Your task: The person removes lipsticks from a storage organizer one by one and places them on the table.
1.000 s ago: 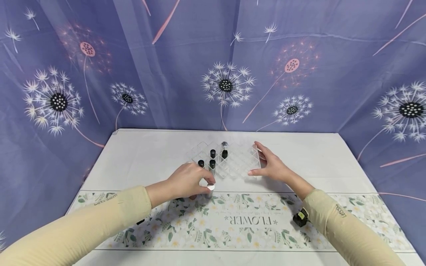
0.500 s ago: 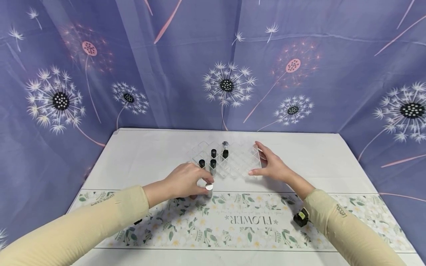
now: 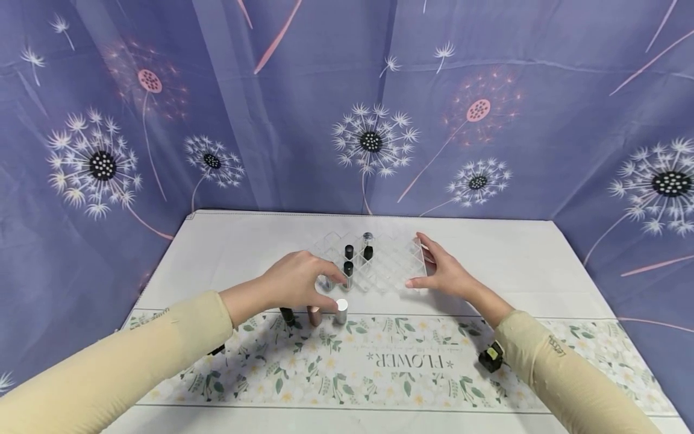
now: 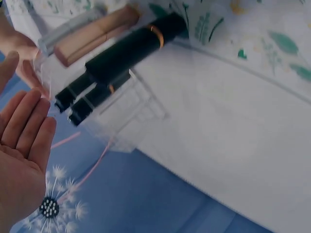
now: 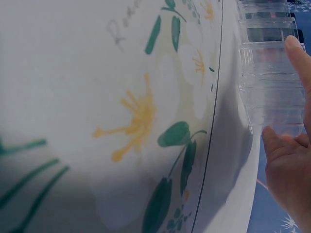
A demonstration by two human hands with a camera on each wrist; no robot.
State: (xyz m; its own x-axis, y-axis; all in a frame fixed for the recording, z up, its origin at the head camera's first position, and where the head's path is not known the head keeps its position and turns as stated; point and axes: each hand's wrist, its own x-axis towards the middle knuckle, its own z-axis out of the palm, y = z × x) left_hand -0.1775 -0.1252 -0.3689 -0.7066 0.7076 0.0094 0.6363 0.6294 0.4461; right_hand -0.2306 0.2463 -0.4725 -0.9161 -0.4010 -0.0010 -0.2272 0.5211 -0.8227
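Note:
A silver lipstick tube (image 3: 341, 311) stands on the floral strip in front of a clear lipstick organizer (image 3: 386, 268). My left hand (image 3: 293, 280) hovers beside and above that tube, thumb and fingers apart, holding nothing. Under its palm stand a rose-gold tube (image 3: 314, 316) and a black tube (image 3: 287, 316); the left wrist view shows a gold band on the black tube (image 4: 131, 48). Several black-capped lipsticks (image 3: 348, 271) sit in the organizer's left half, one partly behind my left fingers. My right hand (image 3: 444, 271) grips the organizer's right end, thumb in front, fingers behind.
The white table (image 3: 238, 241) has a flower-printed strip (image 3: 401, 386) across it. A small black device (image 3: 490, 357) is at the right wrist, partly by the sleeve. Purple dandelion cloth (image 3: 293, 120) hangs behind and at both sides.
My left hand has let go of the silver tube and drawn back to the left, uncovering the rose-gold and black tubes. The right hand keeps its place on the organizer.

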